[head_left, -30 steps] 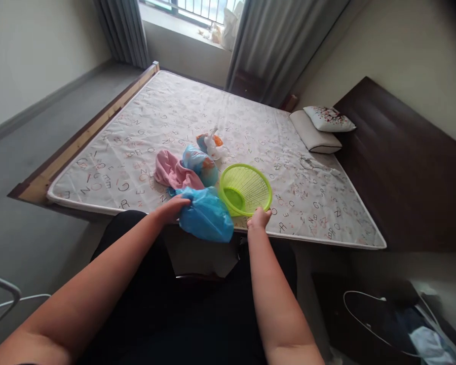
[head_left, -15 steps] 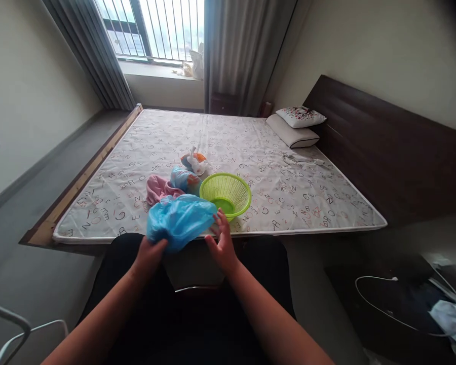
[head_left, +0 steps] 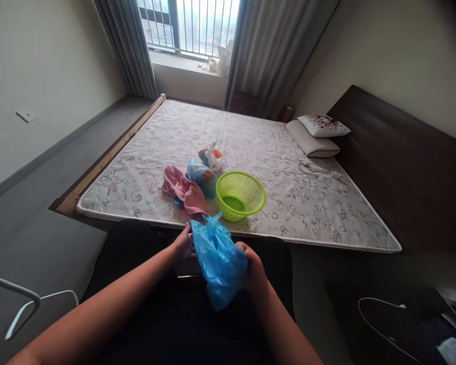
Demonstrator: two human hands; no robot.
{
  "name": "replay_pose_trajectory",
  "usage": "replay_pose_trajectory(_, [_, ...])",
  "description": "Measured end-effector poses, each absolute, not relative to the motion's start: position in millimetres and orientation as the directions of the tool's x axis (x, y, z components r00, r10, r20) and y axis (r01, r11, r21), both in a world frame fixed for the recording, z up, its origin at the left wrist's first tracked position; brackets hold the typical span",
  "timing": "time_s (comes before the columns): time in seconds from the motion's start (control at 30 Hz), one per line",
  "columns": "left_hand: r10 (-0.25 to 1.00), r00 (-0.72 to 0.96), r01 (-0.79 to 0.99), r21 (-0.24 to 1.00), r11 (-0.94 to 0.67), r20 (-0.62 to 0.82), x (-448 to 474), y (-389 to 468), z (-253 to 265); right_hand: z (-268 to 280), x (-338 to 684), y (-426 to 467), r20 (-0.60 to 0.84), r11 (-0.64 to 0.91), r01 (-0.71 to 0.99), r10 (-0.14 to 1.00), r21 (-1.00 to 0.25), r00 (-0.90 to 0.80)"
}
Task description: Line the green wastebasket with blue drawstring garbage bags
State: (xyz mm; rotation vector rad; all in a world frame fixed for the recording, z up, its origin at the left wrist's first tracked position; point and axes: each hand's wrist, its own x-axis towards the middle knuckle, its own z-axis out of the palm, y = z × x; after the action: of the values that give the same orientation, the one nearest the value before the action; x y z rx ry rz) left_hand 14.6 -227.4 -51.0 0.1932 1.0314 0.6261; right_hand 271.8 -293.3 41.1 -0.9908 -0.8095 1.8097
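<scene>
A crumpled blue plastic bag [head_left: 219, 261] hangs over my lap at the mattress edge, its gathered top upward. My right hand [head_left: 254, 266] grips the bag's right side, thumb in front and the other fingers mostly hidden behind it. At the bag's upper left edge, my left hand [head_left: 183, 243] holds on with its fingers partly behind the plastic. Just beyond the bag lies a pink cloth [head_left: 184, 190], touching or nearly touching its top. A light green plastic basket [head_left: 241, 195] stands to the right of the cloth, with nothing seen inside.
Behind the cloth lie a blue patterned bundle [head_left: 201, 175] and a white and orange plastic bag [head_left: 214, 158]. The letter-printed mattress [head_left: 307, 203] carries pillows [head_left: 319, 129] by the dark headboard [head_left: 395, 157]. A white cable [head_left: 380, 324] lies at lower right.
The blue bag has moved right and toward me, and now hangs upright. My right hand, open before, has closed on it; my left has shifted to its upper left edge. The view has turned left.
</scene>
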Motion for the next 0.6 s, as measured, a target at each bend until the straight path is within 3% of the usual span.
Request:
replay_pose_trajectory(0.07, [0.605,0.436,-0.46,0.413,0.786,-0.666,21,-220,-49,39,267,-302,-0.365,-0.57,-0.338,0.781,-0.749,-0.507])
replay_pose_trajectory(0.13, [0.678,0.375,-0.498,0.48,0.722,-0.632,28,-215,-45,41,264,-307,-0.37,-0.666,-0.202,0.611,-0.718,-0.699])
replay_pose_trajectory(0.23, [0.77,0.168,-0.502,0.619,0.604,-0.615,34,-214,-41,64,269,-305,-0.328,-0.575,0.047,0.395,-0.817,-0.858])
replay_pose_trajectory(0.3, [0.812,0.104,-0.53,0.659,0.534,-0.574,34,-218,-35,88,279,-298,-0.383,-0.366,0.252,0.349,-0.896,-0.855])
replay_pose_trajectory(0.33, [0.833,0.084,-0.537,0.679,0.5,-0.547,34,-221,-30,100,286,-294,-0.443,-0.233,0.378,0.403,-0.896,-0.801])
replay_pose_trajectory(0.4, [0.901,0.017,-0.484,0.784,0.387,-0.434,34,-229,-16,118,299,-284,-0.499,-0.026,0.635,0.644,-0.772,-0.58])
replay_pose_trajectory(0.47, [0.975,-0.06,-0.29,0.938,0.189,-0.214,32,-237,1,130,310,-275,-0.366,0.03,0.774,0.869,-0.633,-0.333])
replay_pose_trajectory(0.53, [0.995,-0.06,0.018,0.997,-0.081,0.082,30,-244,17,138,313,-271,-0.179,0.011,0.747,0.968,-0.665,-0.174])
replay_pose_trajectory(0.6, [0.929,0.035,0.286,0.887,-0.363,0.369,27,-248,28,145,307,-272,-0.102,-0.037,0.539,0.991,-0.841,-0.092])
